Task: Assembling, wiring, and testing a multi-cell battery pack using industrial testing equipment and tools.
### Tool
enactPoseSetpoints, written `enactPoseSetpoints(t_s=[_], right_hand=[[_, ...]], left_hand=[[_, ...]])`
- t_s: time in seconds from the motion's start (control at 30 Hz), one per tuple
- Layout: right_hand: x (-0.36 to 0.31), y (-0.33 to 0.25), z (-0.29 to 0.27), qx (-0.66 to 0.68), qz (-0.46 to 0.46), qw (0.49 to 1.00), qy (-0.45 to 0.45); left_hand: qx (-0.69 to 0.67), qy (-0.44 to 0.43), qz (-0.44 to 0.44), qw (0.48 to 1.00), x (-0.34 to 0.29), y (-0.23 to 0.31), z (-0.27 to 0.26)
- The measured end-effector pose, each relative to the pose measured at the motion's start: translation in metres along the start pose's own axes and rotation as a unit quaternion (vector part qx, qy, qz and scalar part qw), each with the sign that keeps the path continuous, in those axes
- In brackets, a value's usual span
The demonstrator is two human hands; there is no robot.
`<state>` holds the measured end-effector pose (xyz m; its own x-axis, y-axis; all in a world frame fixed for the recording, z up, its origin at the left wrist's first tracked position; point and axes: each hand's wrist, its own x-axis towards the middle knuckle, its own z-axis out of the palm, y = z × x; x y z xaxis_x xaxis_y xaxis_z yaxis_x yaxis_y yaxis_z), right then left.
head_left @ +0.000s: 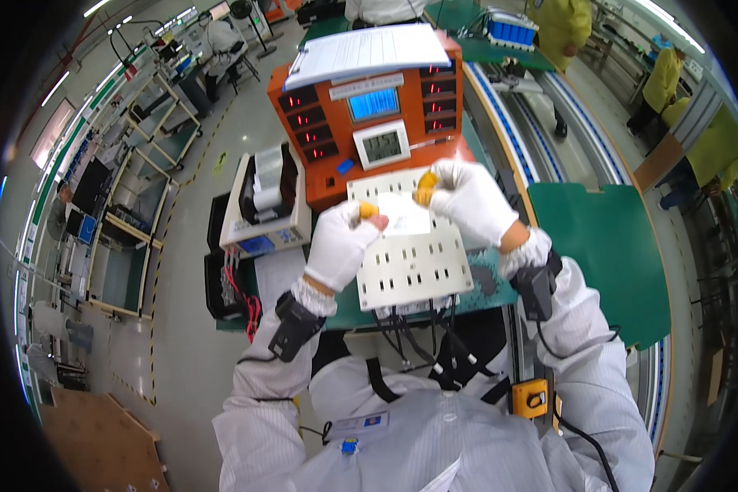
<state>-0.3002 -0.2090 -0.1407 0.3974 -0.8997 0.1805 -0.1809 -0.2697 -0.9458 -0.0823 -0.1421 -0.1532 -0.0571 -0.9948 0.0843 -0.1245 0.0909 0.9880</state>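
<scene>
My two hands wear white gloves with yellow fingertip covers. A small white paper label is stretched between them. My left hand pinches its left side, with a bare fingertip showing, and my right hand is closed at its upper right corner. Directly beneath lies a cream-white slotted plate with rows of small dark openings. Black cables with pale ends hang from the plate's near edge. Whatever is printed on the label is too small to make out.
Behind the plate stands an orange test box with red displays, a blue screen and papers on top. A digital clock leans against it. Left is a white instrument with red leads. A green board and conveyor rails lie right.
</scene>
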Motion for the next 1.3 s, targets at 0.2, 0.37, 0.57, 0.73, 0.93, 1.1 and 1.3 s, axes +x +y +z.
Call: enactPoseSetpoints(t_s=[0.2, 0.37, 0.57, 0.73, 0.93, 1.1, 1.3], right_hand=[[0.017, -0.022, 0.001, -0.057, 0.042, 0.997, 0.011], [0.034, 0.001, 0.004, -0.159, 0.068, 0.984, -0.051], [0.027, 0.011, 0.011, -0.231, 0.168, 0.953, -0.104], [0.032, 0.030, 0.013, -0.291, 0.142, 0.939, -0.113], [0.040, 0.036, 0.011, -0.319, 0.143, 0.927, -0.136], [0.040, 0.034, 0.014, -0.338, 0.139, 0.921, -0.135], [0.040, 0.035, 0.017, -0.376, 0.121, 0.908, -0.140]], left_hand=[[0.032, 0.086, 0.001, 0.996, 0.012, 0.003, 0.007], [0.114, 0.083, -0.044, 0.989, 0.015, -0.014, 0.004], [0.278, 0.080, -0.068, 0.955, 0.007, -0.038, 0.012], [0.411, 0.083, -0.028, 0.907, 0.009, -0.048, 0.020], [0.453, 0.070, -0.005, 0.889, 0.012, -0.044, 0.025], [0.472, 0.074, -0.002, 0.878, 0.012, -0.044, 0.025], [0.477, 0.073, -0.012, 0.876, 0.011, -0.044, 0.025]])
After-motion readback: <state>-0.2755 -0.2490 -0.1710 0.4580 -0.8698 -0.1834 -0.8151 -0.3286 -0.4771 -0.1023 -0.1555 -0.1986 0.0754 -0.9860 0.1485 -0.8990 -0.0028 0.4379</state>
